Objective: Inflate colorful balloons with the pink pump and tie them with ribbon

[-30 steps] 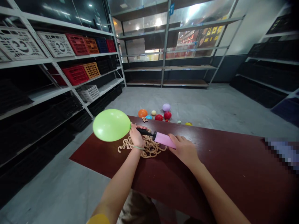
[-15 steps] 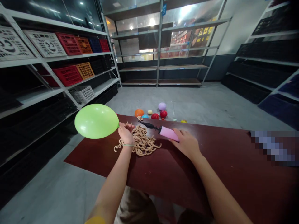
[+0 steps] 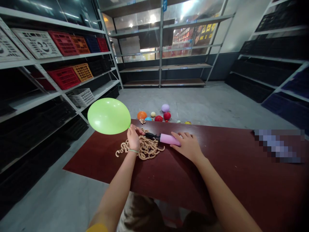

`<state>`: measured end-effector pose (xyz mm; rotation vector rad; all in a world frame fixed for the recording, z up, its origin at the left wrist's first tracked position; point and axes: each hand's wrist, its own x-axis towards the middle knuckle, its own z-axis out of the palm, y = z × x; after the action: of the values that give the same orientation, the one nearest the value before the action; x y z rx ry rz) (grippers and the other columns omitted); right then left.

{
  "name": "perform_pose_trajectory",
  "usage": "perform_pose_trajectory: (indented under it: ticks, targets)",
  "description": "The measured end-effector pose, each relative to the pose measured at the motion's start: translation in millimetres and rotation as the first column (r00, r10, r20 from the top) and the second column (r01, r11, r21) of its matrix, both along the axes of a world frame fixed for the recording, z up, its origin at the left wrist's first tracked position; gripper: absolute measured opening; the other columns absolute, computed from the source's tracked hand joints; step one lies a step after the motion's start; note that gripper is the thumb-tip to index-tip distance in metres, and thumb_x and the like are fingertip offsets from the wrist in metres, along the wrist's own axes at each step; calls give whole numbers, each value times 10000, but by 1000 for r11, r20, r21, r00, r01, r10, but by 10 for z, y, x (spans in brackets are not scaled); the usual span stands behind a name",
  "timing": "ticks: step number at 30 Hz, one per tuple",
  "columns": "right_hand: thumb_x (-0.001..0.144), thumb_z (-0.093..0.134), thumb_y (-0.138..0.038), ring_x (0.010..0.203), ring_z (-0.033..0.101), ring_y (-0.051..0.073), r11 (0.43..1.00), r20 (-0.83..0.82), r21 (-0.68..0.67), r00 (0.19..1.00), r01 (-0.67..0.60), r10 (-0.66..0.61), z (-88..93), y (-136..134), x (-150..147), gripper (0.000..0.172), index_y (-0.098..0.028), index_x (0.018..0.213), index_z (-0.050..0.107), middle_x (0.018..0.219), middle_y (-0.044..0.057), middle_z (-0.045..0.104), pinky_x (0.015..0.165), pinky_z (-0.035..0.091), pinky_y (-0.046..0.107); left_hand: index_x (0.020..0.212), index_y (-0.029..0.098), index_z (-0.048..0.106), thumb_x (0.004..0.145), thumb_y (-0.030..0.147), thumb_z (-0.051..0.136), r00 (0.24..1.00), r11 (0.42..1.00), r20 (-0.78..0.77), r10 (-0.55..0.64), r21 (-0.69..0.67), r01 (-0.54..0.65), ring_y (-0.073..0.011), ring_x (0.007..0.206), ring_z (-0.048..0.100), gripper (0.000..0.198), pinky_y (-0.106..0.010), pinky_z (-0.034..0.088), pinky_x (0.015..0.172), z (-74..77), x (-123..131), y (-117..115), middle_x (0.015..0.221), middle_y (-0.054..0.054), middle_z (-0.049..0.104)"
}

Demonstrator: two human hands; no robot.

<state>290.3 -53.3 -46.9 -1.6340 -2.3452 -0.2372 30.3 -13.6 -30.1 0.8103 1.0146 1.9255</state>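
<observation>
My left hand is closed in a pinch on the neck of an inflated light-green balloon, which stretches out to its left. A pink hand pump with a black nozzle lies low over the table, its nozzle end at the pile and close to my left fingers. Over the pump's rear end, my right hand has its fingers spread, thumb and forefinger on either side of the barrel. Beneath the nozzle and my left wrist is a pile of uninflated beige long balloons on the dark red table.
Several balloons lie on the floor beyond the table, among them an orange balloon and a purple balloon. Shelves with crates stand at left, a metal rack behind. A blurred-out item lies at the table's right.
The green balloon and my left hand have moved right. The pump has come down and leftward onto the pile, and my right hand's fingers have spread from it.
</observation>
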Motion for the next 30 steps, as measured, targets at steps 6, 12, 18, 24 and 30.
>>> perform_pose_trajectory:
  ticks: [6, 12, 18, 24, 30]
  targets:
    - [897, 497, -602, 1118, 504, 277, 999, -34, 26, 999, -19, 20, 44, -24, -21, 590, -280, 1391, 503, 1254, 92, 604, 907, 326, 401, 648, 201, 450, 931, 517, 493, 984, 990, -118, -130, -73, 122, -119, 387, 501, 426, -220, 389, 397, -30, 65, -25, 481, 13, 505]
    - [943, 511, -396, 1169, 501, 249, 950, -127, 291, 980, -112, 155, 132, -53, -57, 376, -224, 1261, 614, 1218, 100, 613, 1015, 352, 409, 623, 206, 429, 915, 556, 493, 875, 902, -236, -423, -194, 385, -98, 342, 416, 460, -222, 294, 366, -50, 94, -74, 437, 32, 453]
    - [894, 600, -223, 1281, 437, 253, 804, -86, 583, 974, -121, 209, 129, -86, -155, 488, -305, 1369, 519, 1256, 82, 567, 1100, 355, 435, 609, 209, 379, 931, 555, 424, 597, 649, -260, -758, -378, 660, -79, 321, 366, 475, -227, 226, 354, 71, 135, -194, 428, 54, 400]
    - [878, 651, -312, 1400, 314, 275, 713, 107, 689, 991, -128, 75, 119, -145, -293, 627, -477, 1428, 398, 1361, 27, 503, 1169, 212, 542, 567, 200, 401, 933, 550, 393, 323, 451, -316, -892, -561, 694, -81, 344, 385, 506, -225, 270, 367, 119, 301, -368, 427, 36, 408]
    - [875, 630, -232, 1423, 297, 254, 739, 160, 646, 981, -190, 112, 162, -158, -354, 655, -471, 1435, 390, 1473, -20, 468, 1189, 40, 582, 560, 189, 429, 944, 464, 380, 172, 478, -493, -853, -607, 635, -81, 353, 427, 475, -215, 322, 398, 112, 451, -437, 427, 29, 441]
